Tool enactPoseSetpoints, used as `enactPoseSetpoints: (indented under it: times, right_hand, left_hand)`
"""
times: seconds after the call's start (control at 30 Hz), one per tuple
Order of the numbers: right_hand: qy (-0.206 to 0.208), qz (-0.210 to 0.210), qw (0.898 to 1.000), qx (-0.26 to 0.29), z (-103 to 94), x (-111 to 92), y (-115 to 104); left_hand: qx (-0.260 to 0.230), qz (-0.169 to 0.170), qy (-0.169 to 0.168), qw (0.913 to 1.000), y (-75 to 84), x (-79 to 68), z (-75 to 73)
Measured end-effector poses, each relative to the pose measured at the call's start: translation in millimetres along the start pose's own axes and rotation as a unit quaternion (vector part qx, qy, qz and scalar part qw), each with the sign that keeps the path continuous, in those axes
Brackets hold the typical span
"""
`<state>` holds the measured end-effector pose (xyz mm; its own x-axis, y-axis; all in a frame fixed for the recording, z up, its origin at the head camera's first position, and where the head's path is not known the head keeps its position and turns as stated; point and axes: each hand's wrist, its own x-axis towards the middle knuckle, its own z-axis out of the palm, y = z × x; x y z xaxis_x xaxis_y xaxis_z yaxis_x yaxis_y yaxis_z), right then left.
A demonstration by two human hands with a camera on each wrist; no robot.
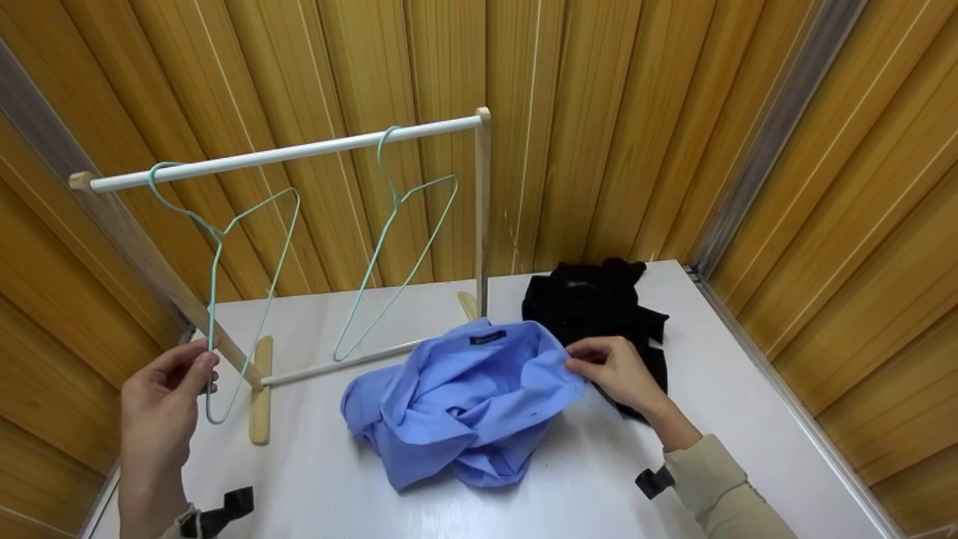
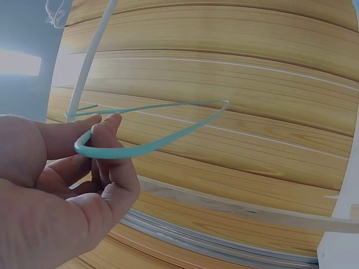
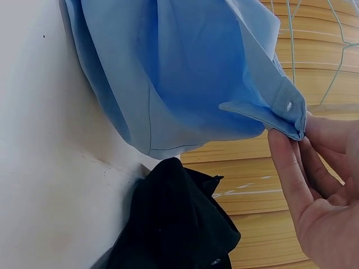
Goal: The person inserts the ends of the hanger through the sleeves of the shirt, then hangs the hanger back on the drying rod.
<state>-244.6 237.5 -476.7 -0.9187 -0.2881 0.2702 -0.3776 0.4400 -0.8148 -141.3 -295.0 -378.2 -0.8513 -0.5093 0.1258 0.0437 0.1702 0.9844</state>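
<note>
My left hand (image 1: 161,400) pinches the lower side of a mint-green wire hanger (image 1: 212,299), whose hook sits over the rack's white rail. In the left wrist view, thumb and fingers close on the hanger (image 2: 134,150) near its bent corner. A blue shirt (image 1: 441,404) with a dark neck label lies crumpled on the white table. At its right side, my right hand (image 1: 614,370) pinches an edge of the fabric. The right wrist view has that edge of the shirt (image 3: 196,61), with a button, lifted between thumb and fingers.
A rack with a white rail (image 1: 299,154) and wooden posts stands at the back left. Another green hanger (image 1: 389,224) hangs from it. Black clothing (image 1: 584,303) lies behind the right hand. Wood-patterned walls (image 1: 584,112) enclose the white table (image 1: 748,419).
</note>
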Motion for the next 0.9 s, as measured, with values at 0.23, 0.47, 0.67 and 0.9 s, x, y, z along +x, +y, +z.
enactPoseSetpoints:
  times: [0.23,0.47,0.67,0.9]
  right_hand:
    - [-0.001,0.008,1.000,0.002,-0.7,-0.5,0.1]
    - [-0.002,0.005,1.000,0.000,-0.1,-0.5,0.0]
    - [0.002,0.000,1.000,-0.005,0.6,-0.2,0.5]
    - [0.003,-0.006,1.000,-0.005,1.1,0.9,1.8]
  left_hand:
    - [0.018,-0.006,-0.006,0.9998,0.7,1.3,1.4]
    - [0.015,-0.002,-0.011,0.9998,0.6,1.1,1.1]
    - [0.030,0.009,-0.007,0.9995,1.3,0.2,2.0]
    - [0.031,0.014,-0.013,0.9994,1.4,-0.2,1.7]
